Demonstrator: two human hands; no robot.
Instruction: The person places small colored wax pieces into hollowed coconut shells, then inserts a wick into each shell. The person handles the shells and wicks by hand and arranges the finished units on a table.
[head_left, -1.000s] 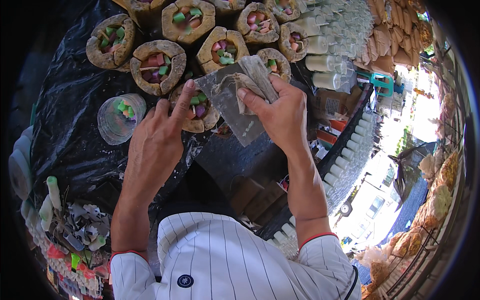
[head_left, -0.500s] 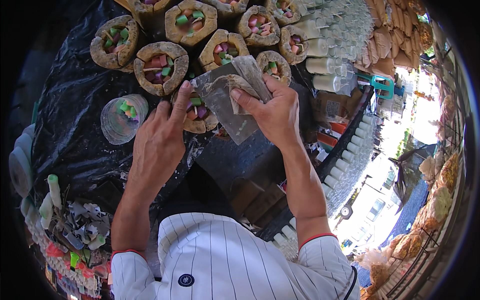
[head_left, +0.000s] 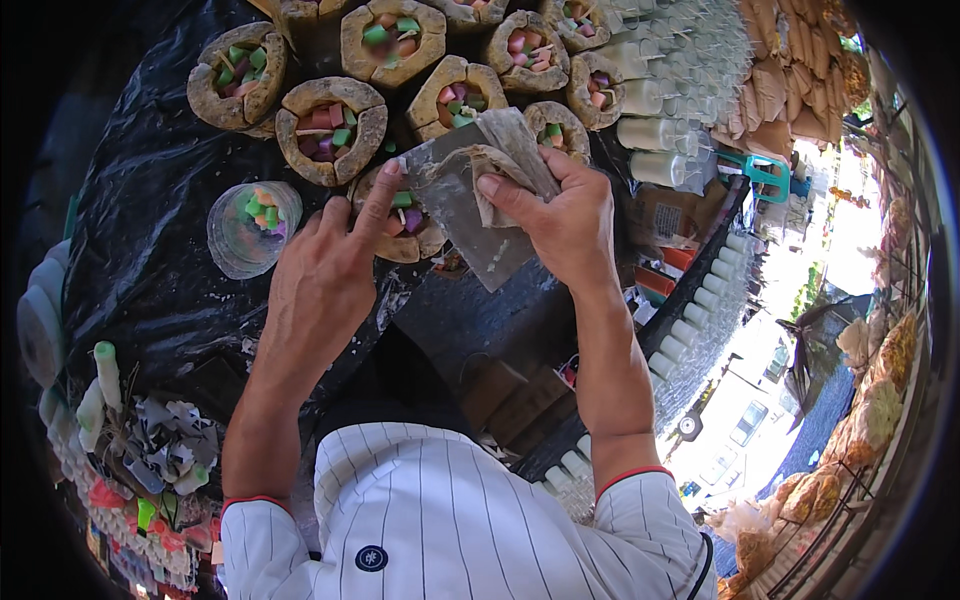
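My right hand (head_left: 572, 215) grips a flat grey metal plate (head_left: 478, 235) by its top edge, which is wrapped in a dirty cloth (head_left: 490, 160). My left hand (head_left: 325, 265) is open, its index finger stretched to the plate's left corner; whether it touches cannot be told. The other fingers lie at the rim of a rough tan pot (head_left: 400, 245) holding green, purple and peach chunks, partly hidden by hand and plate. Beyond it stand several similar pots, such as a six-sided pot (head_left: 335, 165) with coloured chunks. Left of my left hand is a clear cup (head_left: 245, 255) with small coloured pieces.
Crinkled black plastic sheeting (head_left: 130, 220) covers the work surface. White candles in clear glasses (head_left: 655, 135) crowd the far right, beside brown paper packets (head_left: 775, 85) and a teal plastic handle (head_left: 765, 175). Scraps and tubes (head_left: 165, 440) lie at the lower left.
The view has shifted slightly, so pots and cup sit a little further right. The plate has hardly moved, and both hands keep the same hold and pose.
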